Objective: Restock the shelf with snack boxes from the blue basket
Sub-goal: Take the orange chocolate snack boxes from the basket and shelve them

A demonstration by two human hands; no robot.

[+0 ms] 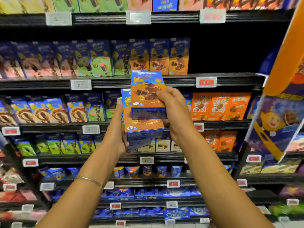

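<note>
My right hand (172, 109) grips one blue-and-orange snack box (147, 94), held upright in front of the shelves. Just below and behind it, my left hand (117, 129) holds a small stack of matching boxes (141, 127) from the left side. On the second shelf, three boxes of the same kind (159, 58) stand in a row. To their right lies a dark empty gap (227, 55) on that shelf. The blue basket is out of view.
Shelves (230, 79) packed with other snack boxes fill the view, with price tags along their edges. Orange boxes (220, 106) stand one shelf lower at right. A large orange-and-blue display carton (283, 102) juts in from the right edge.
</note>
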